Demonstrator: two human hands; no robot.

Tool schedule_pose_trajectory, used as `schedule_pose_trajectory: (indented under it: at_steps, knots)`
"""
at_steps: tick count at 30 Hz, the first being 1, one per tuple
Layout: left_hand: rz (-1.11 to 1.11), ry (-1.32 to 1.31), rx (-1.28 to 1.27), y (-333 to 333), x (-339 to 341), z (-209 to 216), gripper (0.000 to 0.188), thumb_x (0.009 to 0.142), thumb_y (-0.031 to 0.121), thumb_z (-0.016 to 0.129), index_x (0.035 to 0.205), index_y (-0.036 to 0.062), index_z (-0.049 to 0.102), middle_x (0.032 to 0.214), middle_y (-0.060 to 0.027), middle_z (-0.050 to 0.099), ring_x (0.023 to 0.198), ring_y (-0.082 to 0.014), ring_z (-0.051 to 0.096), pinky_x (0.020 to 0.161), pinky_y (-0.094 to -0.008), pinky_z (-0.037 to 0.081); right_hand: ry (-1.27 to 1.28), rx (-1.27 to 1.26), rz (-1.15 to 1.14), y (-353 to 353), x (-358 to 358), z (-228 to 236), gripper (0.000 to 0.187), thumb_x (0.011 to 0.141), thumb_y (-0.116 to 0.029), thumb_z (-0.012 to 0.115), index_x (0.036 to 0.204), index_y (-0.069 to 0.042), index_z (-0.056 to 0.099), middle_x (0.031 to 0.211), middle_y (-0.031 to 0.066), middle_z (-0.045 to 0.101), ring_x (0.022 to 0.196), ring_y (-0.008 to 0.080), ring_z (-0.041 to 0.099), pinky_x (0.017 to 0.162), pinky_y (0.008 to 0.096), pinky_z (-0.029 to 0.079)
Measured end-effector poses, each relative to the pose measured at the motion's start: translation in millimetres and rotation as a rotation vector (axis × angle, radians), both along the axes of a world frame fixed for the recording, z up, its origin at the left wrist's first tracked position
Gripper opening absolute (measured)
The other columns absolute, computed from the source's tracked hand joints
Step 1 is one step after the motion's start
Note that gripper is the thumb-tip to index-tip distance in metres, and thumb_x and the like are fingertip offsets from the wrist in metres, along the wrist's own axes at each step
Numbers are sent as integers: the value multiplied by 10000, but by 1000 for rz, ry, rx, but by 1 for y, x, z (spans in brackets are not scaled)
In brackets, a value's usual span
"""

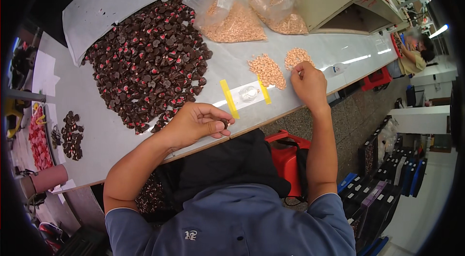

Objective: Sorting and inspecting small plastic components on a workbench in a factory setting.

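My left hand [193, 123] is over the front edge of the table, its thumb and fingers closed on a small dark brown piece [224, 123]. Left of it spreads a large heap of similar dark pieces [150, 57], some showing red. My right hand [310, 84] is pinched at the near side of a small pile of beige pieces [297, 56]; whatever its fingertips hold is hidden. Another beige pile [267, 69] lies just to its left. Between my hands, a small clear round item [249, 93] rests on white paper held by yellow tape strips [229, 98].
Clear bags of beige pieces [232, 26] stand at the back, beside a beige metal box [339, 6]. A smaller dark group [72, 137] lies at left, near a pink cylinder [51, 178]. A red stool [286, 159] is below the table; another person [414, 57] sits far right.
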State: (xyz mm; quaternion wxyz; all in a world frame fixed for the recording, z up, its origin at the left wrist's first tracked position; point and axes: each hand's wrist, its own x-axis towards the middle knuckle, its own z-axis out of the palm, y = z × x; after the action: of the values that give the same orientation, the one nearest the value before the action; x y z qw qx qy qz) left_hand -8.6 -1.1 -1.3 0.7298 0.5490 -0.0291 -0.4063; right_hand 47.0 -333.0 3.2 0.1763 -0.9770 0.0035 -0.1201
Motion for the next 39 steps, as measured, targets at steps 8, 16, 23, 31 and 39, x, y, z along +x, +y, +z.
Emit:
schedule_pose_trajectory:
  at_steps: [8,16,23,31,39]
  knots:
    - [-88,-61,-7,-2,6,4,226,922,102,668,1099,-38,655,1098,-138,695,922,-206,708,762,-282,578,186,571,338,51,-58,41,60,855,-26,651,827,-13,599,570,-19,553,523,30,469,478,225,341]
    - [-108,-53,-51,2,3,1,201,950,131,639,1054,-41,636,968,-120,692,858,-178,700,739,-281,582,432,655,698,109,-70,30,54,843,8,653,849,-5,601,543,-46,493,480,4,394,429,208,282]
    - [-130,-53,-68,2,1,0,191,950,170,647,1025,-3,615,1007,-110,688,892,-180,699,738,-277,573,416,675,635,116,-72,25,58,850,-5,660,859,4,603,561,-24,527,491,8,428,441,202,310]
    - [-46,69,-151,3,3,-3,212,959,207,639,1025,8,607,1026,-117,686,872,-197,711,735,-282,586,-138,361,721,121,-74,19,134,771,25,724,852,-37,637,587,18,548,456,127,512,428,259,373]
    - [-51,50,-105,1,3,-4,228,953,210,648,1025,-3,611,996,-103,683,869,-200,709,740,-288,591,-179,331,728,123,-73,19,173,741,42,728,852,-58,640,578,12,543,458,153,501,442,292,366]
